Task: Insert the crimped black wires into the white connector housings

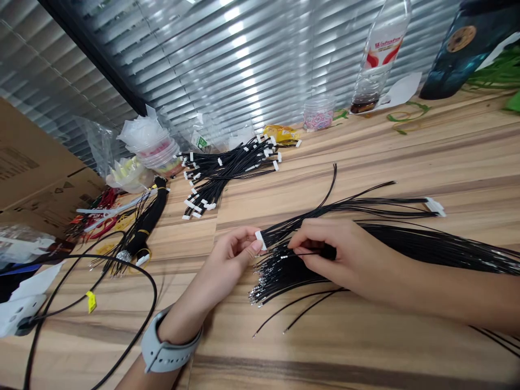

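Observation:
My left hand, a grey watch on its wrist, pinches a small white connector that has several thin black wires running off to the right. My right hand pinches one black wire just right of the connector. Beneath both hands lies a big bundle of loose black wires with bare metal tips fanned out on the wooden table. Two single wires lie apart in front.
A pile of finished black harnesses with white connectors lies at the back. Left are a tied wire bundle, plastic bags, a cardboard box and a looping black cable. A bottle and small jar stand behind.

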Motion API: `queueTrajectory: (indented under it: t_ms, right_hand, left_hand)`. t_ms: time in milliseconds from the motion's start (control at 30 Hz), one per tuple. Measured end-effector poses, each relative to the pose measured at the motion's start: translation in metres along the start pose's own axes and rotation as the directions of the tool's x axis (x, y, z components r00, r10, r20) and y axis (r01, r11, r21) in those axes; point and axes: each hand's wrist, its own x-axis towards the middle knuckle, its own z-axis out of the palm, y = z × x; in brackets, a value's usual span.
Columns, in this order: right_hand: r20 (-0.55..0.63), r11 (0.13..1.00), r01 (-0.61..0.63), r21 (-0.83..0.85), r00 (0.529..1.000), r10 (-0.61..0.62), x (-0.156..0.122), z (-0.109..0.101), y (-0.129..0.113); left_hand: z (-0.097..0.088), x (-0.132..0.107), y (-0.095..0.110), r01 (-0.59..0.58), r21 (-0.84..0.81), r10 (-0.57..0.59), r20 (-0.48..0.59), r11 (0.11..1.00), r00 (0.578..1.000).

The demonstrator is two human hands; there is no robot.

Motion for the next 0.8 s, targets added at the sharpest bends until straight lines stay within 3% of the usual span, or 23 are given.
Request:
queueTrajectory:
  t_ms: [100, 233, 800]
  right_hand:
    - [-0.014, 0.988, -0.126, 0.091, 0.992, 0.128, 0.003, -0.005, -0.001]
    - [-0.058, 0.979, -0.186, 0.087, 0.98, 0.191, 0.004, -0.006, 0.004]
    - [-0.03, 0.978, -0.199, 0.068, 0.979, 0.202, 0.004, -0.004, 0.01]
  left_hand:
    - [0.0, 0.001, 0.0, 0.013, -0.022, -0.013, -0.013, 1.0, 1.0]
    - [-0.001, 0.003, 0.001, -0.005, -0.019, 0.005, 0.001, 1.0, 1.0]
    - [0.001, 0.0, 0.003, 0.03, -0.004, -0.03, -0.02, 1.0, 0.999]
